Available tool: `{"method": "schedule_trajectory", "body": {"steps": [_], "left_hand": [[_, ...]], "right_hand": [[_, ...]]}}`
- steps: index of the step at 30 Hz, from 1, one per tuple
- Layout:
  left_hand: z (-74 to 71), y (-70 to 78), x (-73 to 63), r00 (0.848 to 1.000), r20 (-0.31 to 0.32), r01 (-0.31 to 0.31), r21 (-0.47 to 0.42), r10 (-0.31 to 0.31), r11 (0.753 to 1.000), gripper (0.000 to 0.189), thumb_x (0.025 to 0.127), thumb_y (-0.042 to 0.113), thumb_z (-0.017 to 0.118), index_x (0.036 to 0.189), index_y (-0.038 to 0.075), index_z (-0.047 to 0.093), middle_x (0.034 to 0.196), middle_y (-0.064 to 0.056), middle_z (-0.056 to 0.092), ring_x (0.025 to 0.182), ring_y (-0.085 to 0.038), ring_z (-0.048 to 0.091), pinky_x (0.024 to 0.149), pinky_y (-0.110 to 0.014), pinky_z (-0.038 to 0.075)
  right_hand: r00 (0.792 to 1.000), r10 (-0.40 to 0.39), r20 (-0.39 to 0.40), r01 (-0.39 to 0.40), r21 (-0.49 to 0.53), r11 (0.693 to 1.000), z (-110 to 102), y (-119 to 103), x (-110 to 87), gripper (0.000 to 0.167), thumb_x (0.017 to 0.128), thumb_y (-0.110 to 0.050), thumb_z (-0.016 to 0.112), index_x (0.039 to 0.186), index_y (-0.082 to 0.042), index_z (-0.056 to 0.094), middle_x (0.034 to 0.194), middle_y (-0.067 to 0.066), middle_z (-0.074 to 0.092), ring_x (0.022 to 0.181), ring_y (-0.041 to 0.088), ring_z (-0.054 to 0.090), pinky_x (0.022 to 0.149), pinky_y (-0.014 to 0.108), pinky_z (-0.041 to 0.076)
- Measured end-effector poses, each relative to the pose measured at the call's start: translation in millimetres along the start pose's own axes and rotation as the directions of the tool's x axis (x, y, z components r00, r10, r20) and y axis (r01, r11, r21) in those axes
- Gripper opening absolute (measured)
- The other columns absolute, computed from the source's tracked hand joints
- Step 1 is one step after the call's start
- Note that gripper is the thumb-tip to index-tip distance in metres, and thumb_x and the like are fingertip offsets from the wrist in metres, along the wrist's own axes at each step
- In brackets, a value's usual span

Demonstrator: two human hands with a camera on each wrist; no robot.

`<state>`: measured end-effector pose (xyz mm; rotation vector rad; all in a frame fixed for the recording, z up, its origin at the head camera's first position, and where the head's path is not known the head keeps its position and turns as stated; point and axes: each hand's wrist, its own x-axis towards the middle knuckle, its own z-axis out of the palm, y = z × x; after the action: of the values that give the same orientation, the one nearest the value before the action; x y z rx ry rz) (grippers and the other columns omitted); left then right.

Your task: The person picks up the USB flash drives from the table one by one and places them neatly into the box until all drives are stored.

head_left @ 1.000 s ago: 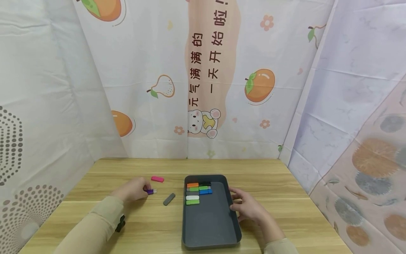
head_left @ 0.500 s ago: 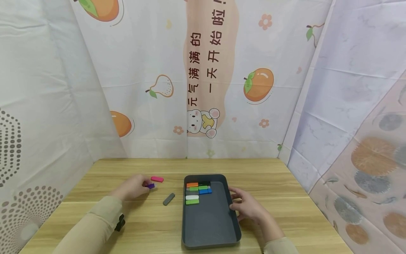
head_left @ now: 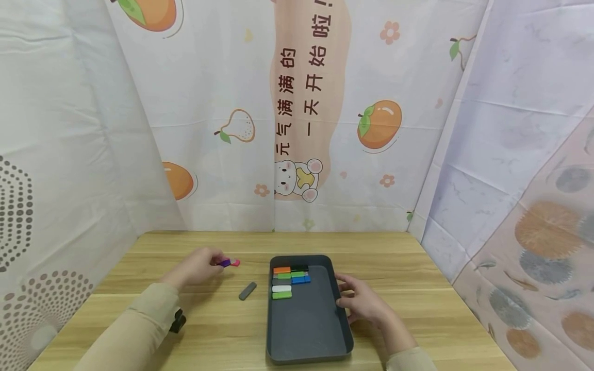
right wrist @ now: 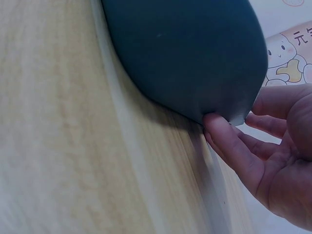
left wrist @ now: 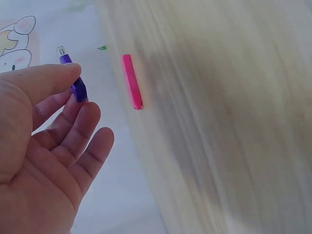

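A purple USB stick (head_left: 225, 263) with a bare metal plug is pinched between the thumb and index finger of my left hand (head_left: 200, 265). In the left wrist view the purple stick (left wrist: 80, 88) points away from the palm, and the other fingers curl loosely. Right beside it, a pink USB stick (head_left: 235, 263) is partly covered by the held one in the head view. My right hand (head_left: 364, 301) holds the right side of a dark grey tray (head_left: 308, 355). In the right wrist view, the tray's edge (right wrist: 195, 83) lies between thumb and fingers.
Several USB sticks lie in rows in the tray's upper left, among them an orange one (head_left: 281, 270), a white one (head_left: 281, 288) and a blue one (head_left: 300, 280). A grey USB stick (head_left: 248, 291) lies on the wooden table (head_left: 223, 330) left of the tray. Printed curtains (head_left: 223, 216) surround the table.
My left hand has moved away from me and slightly right with the purple USB stick, up to the pink one. The right hand and the tray have stayed in place.
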<state>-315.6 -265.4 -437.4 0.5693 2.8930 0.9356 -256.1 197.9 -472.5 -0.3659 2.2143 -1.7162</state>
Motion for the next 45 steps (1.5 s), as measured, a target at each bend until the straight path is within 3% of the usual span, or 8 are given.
{"method": "schedule_trajectory", "body": {"steps": [8, 17, 23, 28, 41, 45], "left_hand": [[-3.9, 8.4, 0.2, 1.000, -0.016, 0.006, -0.016, -0.006, 1.000, 0.011, 0.093, 0.004, 0.070, 0.103, 0.006, 0.073, 0.087, 0.000, 0.065, 0.079, -0.018, 0.057, 0.070, -0.035, 0.050], [-4.3, 14.4, 3.5, 0.998, -0.032, -0.060, 0.011, 0.060, 0.998, 0.011, 0.092, 0.004, 0.071, 0.102, 0.007, 0.075, 0.086, 0.004, 0.066, 0.078, -0.016, 0.057, 0.068, -0.033, 0.050], [1.2, 21.1, 9.5, 0.994, -0.009, -0.108, 0.004, 0.109, 0.994, 0.011, 0.092, 0.004, 0.072, 0.103, 0.005, 0.074, 0.086, 0.005, 0.067, 0.080, -0.012, 0.062, 0.070, -0.031, 0.053], [6.4, 30.4, 12.7, 0.994, -0.002, -0.107, 0.009, 0.107, 0.994, 0.013, 0.092, 0.004, 0.072, 0.104, 0.006, 0.074, 0.088, 0.005, 0.068, 0.081, -0.012, 0.063, 0.072, -0.032, 0.054], [19.8, 48.8, 22.5, 0.980, -0.023, -0.196, 0.025, 0.196, 0.980, 0.014, 0.090, 0.003, 0.074, 0.104, 0.006, 0.074, 0.090, 0.003, 0.068, 0.082, -0.011, 0.062, 0.071, -0.031, 0.054], [23.8, 54.7, 25.6, 0.981, -0.018, -0.192, 0.043, 0.193, 0.980, 0.014, 0.091, 0.005, 0.074, 0.105, 0.007, 0.074, 0.091, 0.005, 0.068, 0.083, -0.010, 0.063, 0.074, -0.032, 0.055]], "right_hand": [[1.000, -0.004, 0.001, 0.004, -0.004, 1.000, 0, -1, -0.6, 0.073, 0.092, 0.003, 0.064, 0.157, -0.001, 0.033, 0.136, 0.030, 0.047, 0.103, 0.035, 0.062, 0.059, 0.053, 0.059], [1.000, -0.005, -0.005, 0.005, -0.008, 1.000, 0, 0, -0.3, 0.073, 0.091, 0.003, 0.065, 0.157, -0.001, 0.033, 0.136, 0.030, 0.047, 0.104, 0.036, 0.062, 0.058, 0.052, 0.059], [1.000, -0.005, -0.009, 0.004, -0.014, 1.000, 0, 0, -0.6, 0.073, 0.091, 0.003, 0.065, 0.157, 0.000, 0.033, 0.137, 0.030, 0.047, 0.106, 0.037, 0.062, 0.058, 0.052, 0.059], [1.000, -0.006, -0.009, 0.006, -0.021, 1.000, 0, 1, -0.4, 0.073, 0.092, 0.004, 0.064, 0.157, -0.001, 0.033, 0.137, 0.030, 0.047, 0.106, 0.037, 0.062, 0.058, 0.052, 0.059], [1.000, -0.002, -0.006, 0.002, -0.014, 1.000, 0, 1, -0.1, 0.073, 0.092, 0.004, 0.064, 0.157, -0.001, 0.033, 0.137, 0.030, 0.047, 0.106, 0.037, 0.062, 0.059, 0.052, 0.059], [1.000, 0.000, -0.004, 0.000, -0.007, 1.000, 0, 0, -0.2, 0.073, 0.092, 0.004, 0.064, 0.157, -0.001, 0.032, 0.137, 0.031, 0.046, 0.105, 0.036, 0.062, 0.059, 0.052, 0.059]]}}
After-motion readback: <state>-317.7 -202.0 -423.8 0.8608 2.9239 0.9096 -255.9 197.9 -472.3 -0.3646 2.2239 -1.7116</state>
